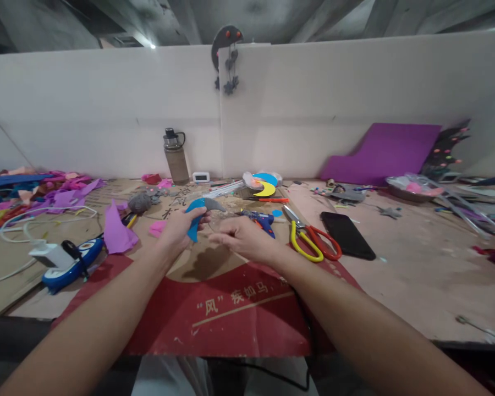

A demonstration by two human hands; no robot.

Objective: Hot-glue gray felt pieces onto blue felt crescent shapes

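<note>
My left hand (178, 228) pinches a felt crescent (194, 221), blue on its near part and grey toward the tip that points right. Just right of it, my right hand (245, 237) has its fingers curled together, apart from the crescent; whatever may be between them is too small to make out. Partly behind my right hand lies a blue glue gun (264, 221). Scissors (309, 237) with one yellow and one red handle rest to its right. Both hands are raised over a red and brown cardboard sheet (247, 313), where their shadow falls.
A black phone (347, 235) lies right of the scissors. At left are a blue power strip (76, 263) with cables, purple felt (119, 230) and grey yarn (140, 202). A bottle (176, 164), a yellow crescent (266, 189) and a purple sheet (391, 154) are near the back wall.
</note>
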